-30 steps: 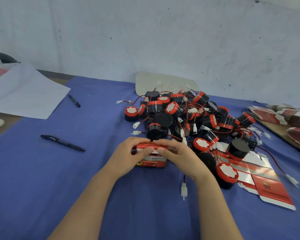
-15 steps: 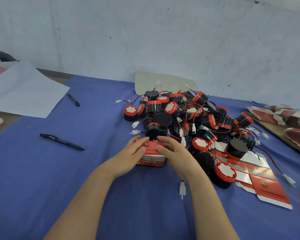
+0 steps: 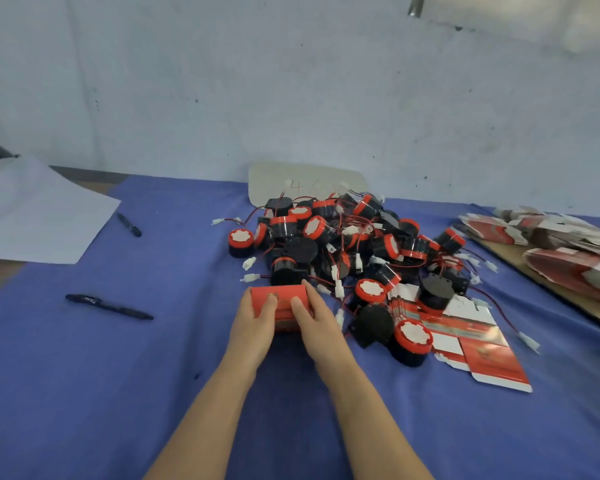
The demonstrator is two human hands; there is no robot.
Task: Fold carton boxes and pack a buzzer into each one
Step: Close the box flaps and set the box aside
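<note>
Head view: left hand (image 3: 252, 327) and right hand (image 3: 317, 323) curl fingers round red carton box (image 3: 280, 293); print unreadably blurred.

Light even and diffuse, cool blue cast, medium bright. Shadows faint and soft, tight under the buzzer pile (image 3: 343, 244) on the bench (image 3: 84, 375). Whole frame slightly soft. Flat cartons (image 3: 551, 244) at right edge smeared by blur. Wide-angle bend curves the far bench line. Wall (image 3: 586, 29) washes pale top right.
</note>
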